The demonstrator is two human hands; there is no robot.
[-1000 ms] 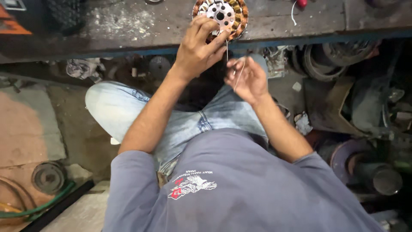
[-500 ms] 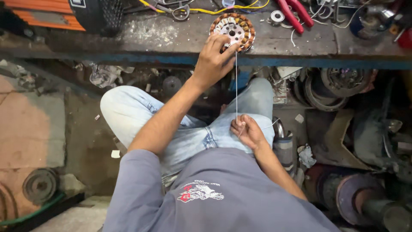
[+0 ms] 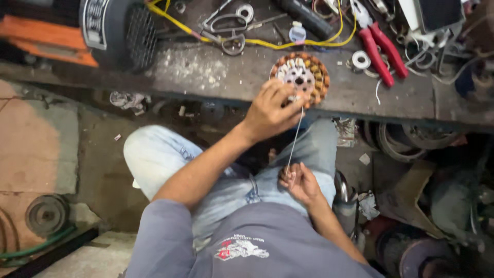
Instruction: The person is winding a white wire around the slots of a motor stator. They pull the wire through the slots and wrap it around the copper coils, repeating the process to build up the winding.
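The stator [image 3: 301, 77] lies at the near edge of the bench [image 3: 216, 72], steadied by the left hand [image 3: 270, 110], whose fingers close on its rim. A thin wire [image 3: 294, 141] runs from it down to the right hand [image 3: 298, 183], pinched shut on the wire's end above the lap. Best to keep the wire taut and straight, pulling evenly. Which slot the wire enters is hidden behind the left fingers.

Dim workshop light, soft focus, murky corners
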